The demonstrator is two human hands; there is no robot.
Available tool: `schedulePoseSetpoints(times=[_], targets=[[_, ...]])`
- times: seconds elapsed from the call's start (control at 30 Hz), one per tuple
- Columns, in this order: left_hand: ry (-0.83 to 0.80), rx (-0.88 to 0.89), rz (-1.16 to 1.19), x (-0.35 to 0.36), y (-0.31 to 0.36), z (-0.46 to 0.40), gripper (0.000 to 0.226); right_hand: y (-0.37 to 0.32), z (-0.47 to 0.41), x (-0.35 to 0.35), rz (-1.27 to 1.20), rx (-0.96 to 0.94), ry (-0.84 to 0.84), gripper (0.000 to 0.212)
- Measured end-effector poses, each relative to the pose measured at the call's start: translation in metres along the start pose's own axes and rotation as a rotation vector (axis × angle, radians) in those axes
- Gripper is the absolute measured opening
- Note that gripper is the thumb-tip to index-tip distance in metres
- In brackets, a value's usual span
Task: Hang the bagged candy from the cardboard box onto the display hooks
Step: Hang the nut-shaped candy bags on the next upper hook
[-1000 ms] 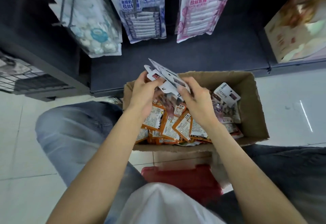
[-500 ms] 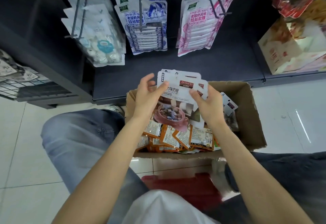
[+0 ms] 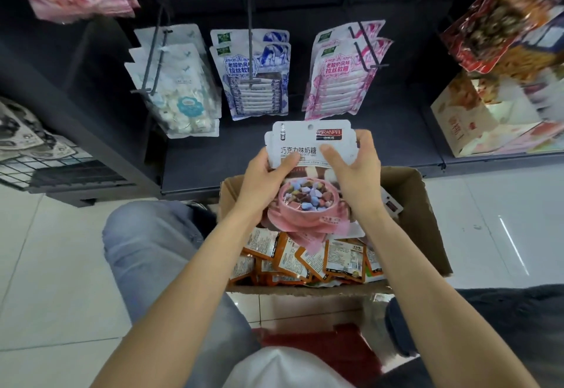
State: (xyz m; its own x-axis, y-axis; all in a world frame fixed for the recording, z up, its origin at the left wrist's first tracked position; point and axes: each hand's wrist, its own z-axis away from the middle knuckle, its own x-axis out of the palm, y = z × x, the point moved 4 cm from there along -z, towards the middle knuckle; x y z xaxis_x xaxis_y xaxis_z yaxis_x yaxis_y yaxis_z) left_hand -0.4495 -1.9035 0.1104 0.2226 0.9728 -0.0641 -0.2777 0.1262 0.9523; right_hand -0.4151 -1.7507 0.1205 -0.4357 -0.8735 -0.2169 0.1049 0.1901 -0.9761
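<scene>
Knees are at the bottom, with the box [image 3: 421, 219] on the floor between them, full of small orange packs [image 3: 293, 259]. Above the box, both hands hold a stack of bags [image 3: 308, 155] upright. The left hand [image 3: 268, 177] grips the side at 9 o'clock, thumb on the front. The right hand [image 3: 355, 170] grips the side at 3 o'clock. The bags look light, thin, floppy and a bit slippery, so holding near the top by the hole seems best. Farther off, at 12 o'clock, hooks [image 3: 251, 51] carry other bags.
</scene>
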Motion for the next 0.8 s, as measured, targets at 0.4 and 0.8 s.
schedulePoseSetpoints(times=[0.4, 0.8], targets=[[-0.152, 0.191, -0.083, -0.006, 0.034, 0.014, 0.047, 0.003, -0.010, 0.010, -0.324, 0.184, 0.480, 0.012], [0.003, 0.312, -0.108, -0.017, 0.058, -0.004, 0.021, -0.037, -0.033, 0.009, -0.396, 0.107, 0.586, 0.014]])
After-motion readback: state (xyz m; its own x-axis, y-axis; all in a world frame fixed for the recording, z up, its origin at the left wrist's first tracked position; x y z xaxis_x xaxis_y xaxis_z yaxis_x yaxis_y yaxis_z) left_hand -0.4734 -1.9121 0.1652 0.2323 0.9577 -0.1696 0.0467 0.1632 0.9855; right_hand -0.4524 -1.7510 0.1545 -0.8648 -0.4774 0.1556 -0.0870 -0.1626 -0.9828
